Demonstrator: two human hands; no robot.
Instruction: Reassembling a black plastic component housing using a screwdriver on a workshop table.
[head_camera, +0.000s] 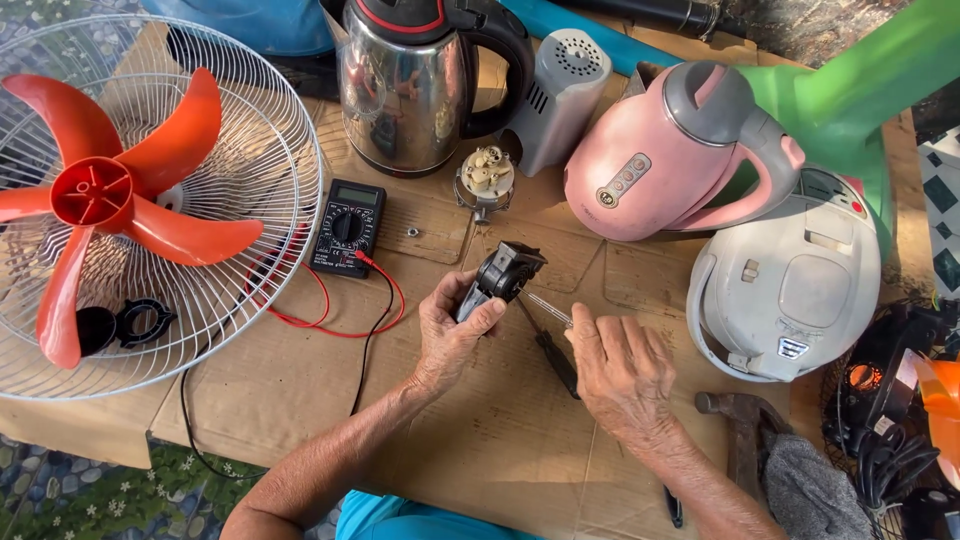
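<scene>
Left hand (452, 335) pinches a small black part (503, 274) between thumb and fingers, holding it up just above the cardboard-covered table (300, 390), while the right hand (622, 372) is closed around a screwdriver (547, 308) whose tip meets the part's side. It looks like a screw is being worked, so the tip has to stay seated and square while the left holds firm. The part is dark, blocky plastic with a rounded end, sitting centre-table between the multimeter (346, 227) and the white appliance (785, 275).
</scene>
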